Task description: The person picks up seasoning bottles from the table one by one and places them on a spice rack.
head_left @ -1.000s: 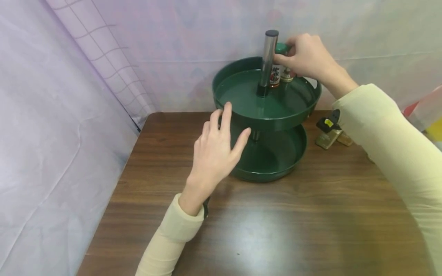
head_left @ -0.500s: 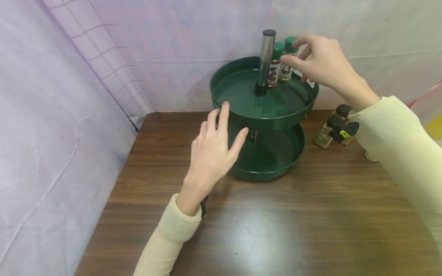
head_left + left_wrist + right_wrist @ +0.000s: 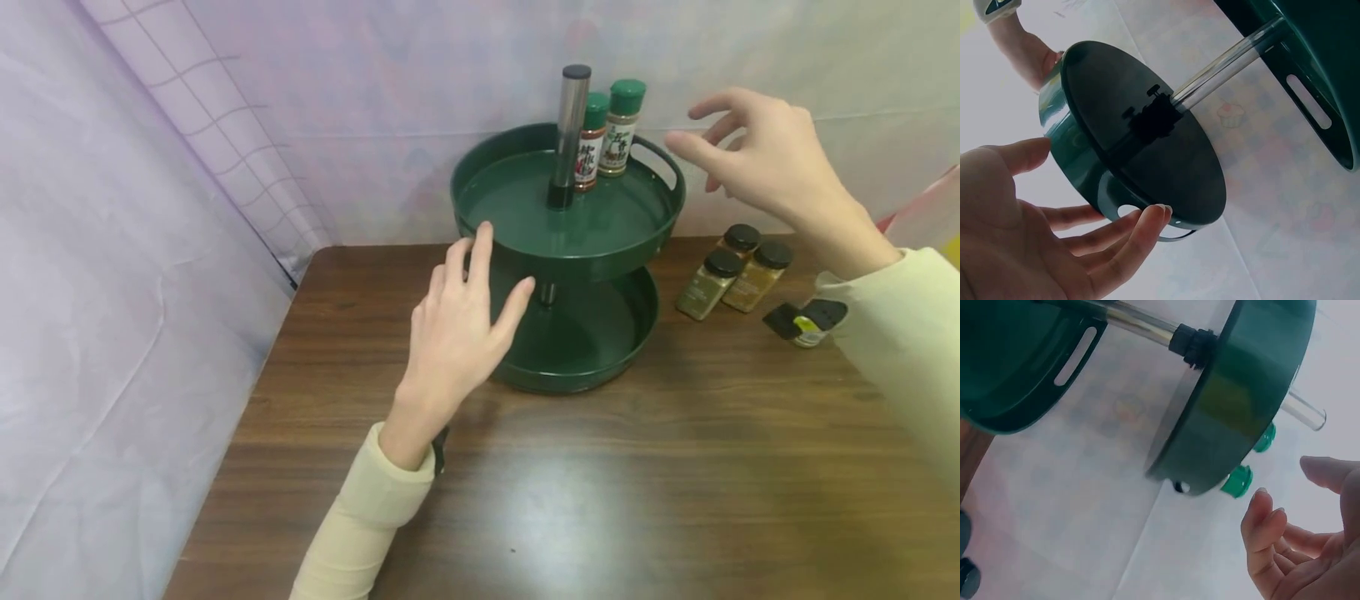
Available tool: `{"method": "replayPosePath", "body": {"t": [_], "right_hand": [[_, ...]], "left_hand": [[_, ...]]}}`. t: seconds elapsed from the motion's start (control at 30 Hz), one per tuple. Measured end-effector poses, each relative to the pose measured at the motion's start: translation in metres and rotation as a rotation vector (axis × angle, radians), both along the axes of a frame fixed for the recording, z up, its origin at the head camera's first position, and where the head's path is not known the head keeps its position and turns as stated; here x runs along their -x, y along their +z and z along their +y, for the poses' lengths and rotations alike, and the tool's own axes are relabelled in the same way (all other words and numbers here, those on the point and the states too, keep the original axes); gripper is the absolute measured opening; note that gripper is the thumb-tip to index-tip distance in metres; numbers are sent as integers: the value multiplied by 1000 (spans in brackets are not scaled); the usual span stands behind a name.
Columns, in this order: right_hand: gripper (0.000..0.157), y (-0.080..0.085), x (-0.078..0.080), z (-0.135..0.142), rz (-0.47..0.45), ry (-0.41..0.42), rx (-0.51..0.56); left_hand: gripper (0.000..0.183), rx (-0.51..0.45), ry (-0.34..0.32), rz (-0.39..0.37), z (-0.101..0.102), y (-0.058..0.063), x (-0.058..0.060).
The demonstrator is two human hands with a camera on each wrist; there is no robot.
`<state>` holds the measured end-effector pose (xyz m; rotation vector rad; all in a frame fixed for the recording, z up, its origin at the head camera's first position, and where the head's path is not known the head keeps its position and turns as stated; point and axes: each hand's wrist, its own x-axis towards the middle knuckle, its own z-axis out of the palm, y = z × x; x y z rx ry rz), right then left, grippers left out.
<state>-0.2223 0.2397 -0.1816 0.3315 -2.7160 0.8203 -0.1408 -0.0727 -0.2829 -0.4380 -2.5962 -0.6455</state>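
Observation:
A green two-tier round rack [image 3: 510, 200] with a metal centre post [image 3: 572, 117] stands on the table. On its upper tray, behind the post, a spice bottle [image 3: 590, 154] with red contents stands beside a pale one [image 3: 621, 133]; both have green caps. My right hand [image 3: 772, 158] holds nothing, its fingers loosely bent in the air right of the pale bottle. At the front left of the upper tray is my left hand [image 3: 457, 325], thumb spread. In the left wrist view its fingertips [image 3: 1159, 215] are right at the rim, by the handle slot.
Right of the rack stand several black-capped spice jars [image 3: 708, 287]. Another small container [image 3: 812, 335] is partly hidden by the right wrist's black camera. A pale curtain [image 3: 375, 100] hangs behind the wooden table [image 3: 570, 492]. The rack's lower tray [image 3: 577, 375] sits under the upper one.
My right hand has let go of the pale green-capped bottle and moved off to the right, uncovering it and the jars on the table. The left hand has stayed at the rim.

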Motion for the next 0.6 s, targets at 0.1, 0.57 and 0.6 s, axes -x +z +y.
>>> {"method": "replayPosePath", "body": {"t": [0.1, 0.57, 0.6], "right_hand": [[60, -6, -8, 14, -4, -43, 17], [67, -52, -33, 93, -77, -236, -17], [67, -55, -34, 97, -80, -243, -21]], "left_hand": [[74, 2, -5, 5, 0, -1, 1], [74, 1, -21, 9, -2, -2, 3], [74, 0, -20, 8, -2, -2, 3]]}}
